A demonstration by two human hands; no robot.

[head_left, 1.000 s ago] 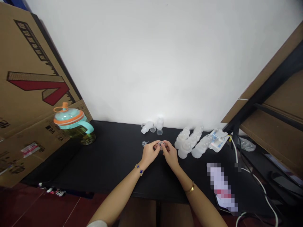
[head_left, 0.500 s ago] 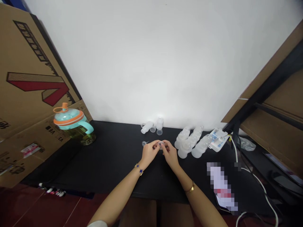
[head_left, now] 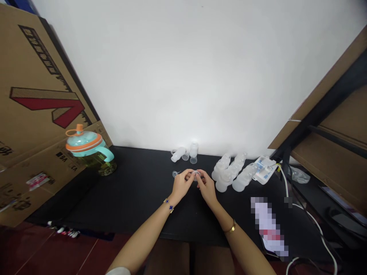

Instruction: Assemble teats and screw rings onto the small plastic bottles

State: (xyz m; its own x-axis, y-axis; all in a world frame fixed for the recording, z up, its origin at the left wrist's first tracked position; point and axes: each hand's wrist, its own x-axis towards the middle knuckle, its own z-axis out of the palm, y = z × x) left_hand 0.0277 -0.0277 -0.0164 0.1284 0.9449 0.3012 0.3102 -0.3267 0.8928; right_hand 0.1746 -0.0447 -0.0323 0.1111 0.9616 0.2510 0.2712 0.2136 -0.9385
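Observation:
Both hands meet over the black table (head_left: 137, 198), fingers closed around a small clear round plastic piece (head_left: 196, 175). My left hand (head_left: 182, 181) grips its left side, and my right hand (head_left: 206, 185) pinches it from the right. The fingers cover much of the piece, so its exact kind is unclear. Just left of my left hand lies another small clear plastic part (head_left: 175, 174). Farther back, near the wall, are a translucent bottle-like piece (head_left: 179, 154) on its side and an upright one (head_left: 194, 152).
Several translucent bottle-shaped pieces (head_left: 226, 177) stand to the right, beside a white-and-blue box (head_left: 264, 169). A large jug (head_left: 91, 151) with a turquoise lid is at the left, by a cardboard box (head_left: 34, 114). A pixelated flat item (head_left: 269, 229) and a white cable (head_left: 314, 221) lie front right.
The hands stay at the same spot on the round piece; the fingers have shifted only slightly. The camera view has moved a little.

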